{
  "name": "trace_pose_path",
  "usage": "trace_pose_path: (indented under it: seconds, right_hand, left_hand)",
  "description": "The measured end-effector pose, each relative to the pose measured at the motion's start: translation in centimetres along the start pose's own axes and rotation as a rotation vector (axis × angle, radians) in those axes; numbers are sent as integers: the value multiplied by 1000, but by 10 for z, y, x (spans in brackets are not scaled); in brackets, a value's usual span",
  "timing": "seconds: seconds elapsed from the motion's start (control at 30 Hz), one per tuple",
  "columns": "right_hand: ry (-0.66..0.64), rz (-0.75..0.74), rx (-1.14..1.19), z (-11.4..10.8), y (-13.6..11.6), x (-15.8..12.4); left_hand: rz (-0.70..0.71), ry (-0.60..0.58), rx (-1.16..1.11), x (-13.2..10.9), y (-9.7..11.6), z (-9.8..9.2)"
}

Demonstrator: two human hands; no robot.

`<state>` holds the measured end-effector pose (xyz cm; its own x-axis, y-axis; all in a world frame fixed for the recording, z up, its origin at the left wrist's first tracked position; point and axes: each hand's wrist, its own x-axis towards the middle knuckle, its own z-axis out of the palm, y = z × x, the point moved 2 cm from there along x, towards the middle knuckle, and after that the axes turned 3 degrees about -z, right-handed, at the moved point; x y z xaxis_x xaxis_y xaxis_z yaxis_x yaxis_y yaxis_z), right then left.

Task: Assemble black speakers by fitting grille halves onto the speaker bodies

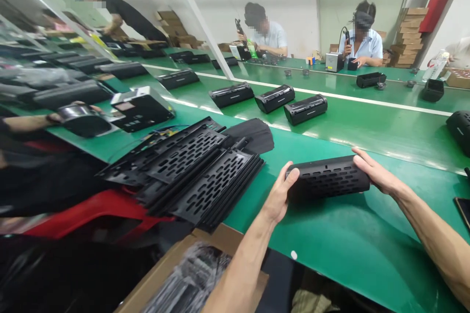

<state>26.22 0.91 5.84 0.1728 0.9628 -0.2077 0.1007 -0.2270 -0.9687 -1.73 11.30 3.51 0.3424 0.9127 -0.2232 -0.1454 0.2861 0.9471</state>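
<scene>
I hold a black perforated speaker shell (328,177) lying sideways on the green table (330,239), one hand at each end. My left hand (280,194) grips its left end with the thumb on top. My right hand (374,174) clasps its right end, fingers curled over the top edge. Just left of my left hand lies a stack of flat black perforated grille panels (191,176).
Several black speaker units (274,98) ride the green conveyor (367,127) beyond. An open cardboard box (194,279) sits at the near edge. A neighbour's arm (29,122) works at far left. Two seated people (362,39) work across the line. A phone (463,208) lies at right.
</scene>
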Motion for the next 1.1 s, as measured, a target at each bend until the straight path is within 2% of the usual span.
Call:
trace_pose_path:
  seconds: [0.07, 0.13, 0.23, 0.33, 0.43, 0.5, 0.57, 0.7, 0.8, 0.9, 1.0, 1.1]
  right_hand:
    - [-127, 21, 61, -6, 1, 0]
    - [-185, -87, 62, -9, -1, -2]
    - [-103, -223, 27, -7, 2, -2]
    - [-40, -234, 36, -2, 10, 3]
    - [-44, -189, 84, -3, 15, 6]
    - [-79, -151, 142, -5, 15, 4]
    - [-111, -150, 193, -6, 14, 1]
    - [-62, -253, 200, -5, 19, -7]
    - [12, -298, 158, -7, 29, -8]
    - [11, -255, 145, -13, 36, -5]
    - [-46, -171, 198, -15, 38, -6]
    - [-120, -103, 271, -11, 38, -10]
  left_hand:
    - [-76, -43, 11, -1, 4, -4]
    - [-71, -62, 14, -2, 8, -5]
    - [-19, -35, 32, -4, 11, -2]
    - [-53, -12, 103, -4, 6, -1]
    - [-89, -119, 102, -4, -1, -7]
    - [-23, -207, 80, -5, -4, -13]
    - [80, -239, 88, -7, -5, -18]
    - [255, -205, 137, -15, -5, -19]
    - [311, -197, 169, -19, -5, -15]
    - [272, -251, 188, -19, -6, -13]
    - [250, -348, 121, -17, -9, -12]
    - [262, -392, 56, -7, -14, -7]
